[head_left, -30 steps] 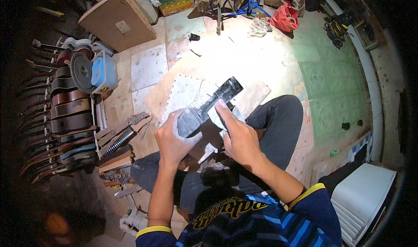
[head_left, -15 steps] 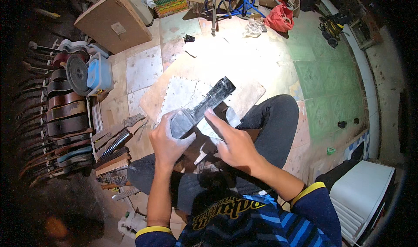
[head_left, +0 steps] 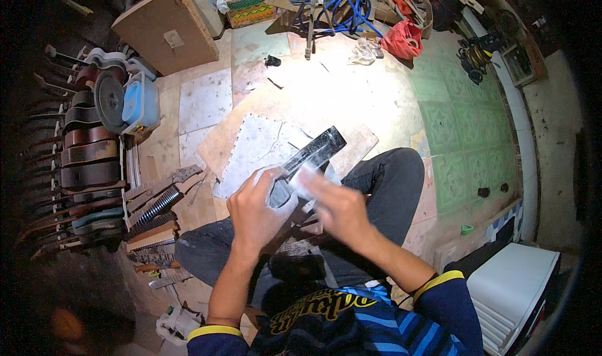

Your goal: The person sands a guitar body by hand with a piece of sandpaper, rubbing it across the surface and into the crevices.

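While the left hand clamps the near end of a long dark grey piece at frame centre, the blurred right hand presses pale paper against it; guitar bodies line the left edge.

Cardboard box sat at the upper left on the floor, flat brown lid tilted, with a small pale square label stuck near its middle. Just right of it stood a woven-pattern carton in green, yellow and red bands, crumpled paper on top. Red plastic bag lay near the top centre-right. Blue plastic tub stood at the left beside a grey disc. No screens or signs seen.
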Demonstrator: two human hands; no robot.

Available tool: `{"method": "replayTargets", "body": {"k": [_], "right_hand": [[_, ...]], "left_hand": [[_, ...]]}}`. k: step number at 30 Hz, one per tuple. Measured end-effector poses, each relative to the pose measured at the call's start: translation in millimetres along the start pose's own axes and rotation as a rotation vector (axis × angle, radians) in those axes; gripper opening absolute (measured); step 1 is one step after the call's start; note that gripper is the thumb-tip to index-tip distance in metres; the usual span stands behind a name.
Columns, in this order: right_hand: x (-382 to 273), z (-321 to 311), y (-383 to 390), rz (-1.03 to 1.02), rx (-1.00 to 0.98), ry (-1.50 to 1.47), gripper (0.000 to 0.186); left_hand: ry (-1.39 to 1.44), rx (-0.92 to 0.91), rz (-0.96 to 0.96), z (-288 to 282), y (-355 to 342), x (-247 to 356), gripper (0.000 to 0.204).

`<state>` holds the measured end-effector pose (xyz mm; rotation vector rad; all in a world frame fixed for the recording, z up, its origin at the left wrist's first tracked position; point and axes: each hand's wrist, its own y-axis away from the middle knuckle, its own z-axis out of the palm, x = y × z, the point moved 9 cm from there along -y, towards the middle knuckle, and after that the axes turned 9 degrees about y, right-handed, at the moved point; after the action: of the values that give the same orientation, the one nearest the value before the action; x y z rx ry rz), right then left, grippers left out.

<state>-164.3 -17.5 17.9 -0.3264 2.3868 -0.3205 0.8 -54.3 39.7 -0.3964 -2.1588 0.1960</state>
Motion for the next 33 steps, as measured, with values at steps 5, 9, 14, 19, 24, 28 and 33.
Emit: {"method": "replayTargets", "body": {"k": [5, 9, 14, 19, 24, 28, 33], "right_hand": [[-28, 9, 16, -0.004, 0.011, -0.066, 0.06], [9, 0, 3, 0.007, 0.12, 0.089, 0.058], [1, 4, 10, 0.01, 0.041, -0.03, 0.055], [-30, 6, 18, 0.011, 0.004, -0.08, 0.057], [-15, 6, 6, 0.056, -0.058, -0.039, 0.069], [2, 7, -1, 0.011, -0.062, 0.007, 0.062], [-31, 6, 5, -0.017, -0.116, -0.019, 0.058]], "left_hand": [[-0.02, 0.013, 0.001, 3, 5, 0, 0.036], [-0.012, 0.029, 0.035, 1, 7, 5, 0.037], [-0.004, 0.022, 0.042, 1, 12, 4, 0.038], [-0.017, -0.004, 0.065, 1, 11, 8, 0.039], [0.019, 0.054, 0.028, 0, 15, 4, 0.041], [0.025, 0.083, 0.069, -3, 18, 8, 0.043], [0.006, 0.048, 0.026, 0, 25, 3, 0.044]]}}
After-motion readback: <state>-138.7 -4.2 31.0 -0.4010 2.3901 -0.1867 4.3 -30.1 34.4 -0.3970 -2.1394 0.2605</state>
